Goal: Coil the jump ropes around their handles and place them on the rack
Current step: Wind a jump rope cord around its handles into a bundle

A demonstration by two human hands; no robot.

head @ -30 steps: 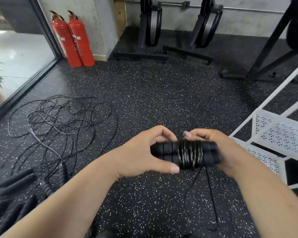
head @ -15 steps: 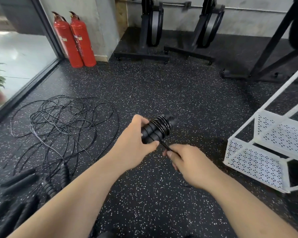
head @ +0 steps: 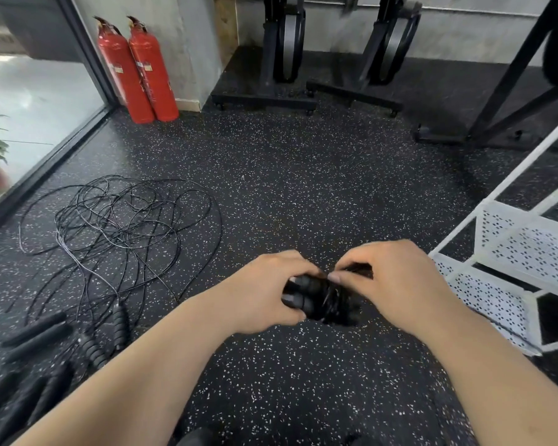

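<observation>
Above the floor (head: 303, 188) by the rack (head: 525, 249), the left hand (head: 258, 294) has a closed grip on the handles (head: 303, 300) as the right hand (head: 397, 281) swings back in, pinching the cord (head: 333, 299), so the coil looks nearly finished.

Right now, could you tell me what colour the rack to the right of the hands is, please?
The rack is white, with perforated shelves; the head view shows it.

Daylight entered through the glass wall (head: 29, 101) left of the fire extinguishers (head: 139, 69), bleaching the ground beyond it with glare. The speckled floor (head: 303, 188) in front of the extinguishers was evenly lit, with only soft shadows. Far below and to their right, the wrapped handles (head: 319, 300) were smeared by motion blur. Farther right still, the white rack (head: 512, 246) leaned and bowed with wide-angle distortion.
</observation>
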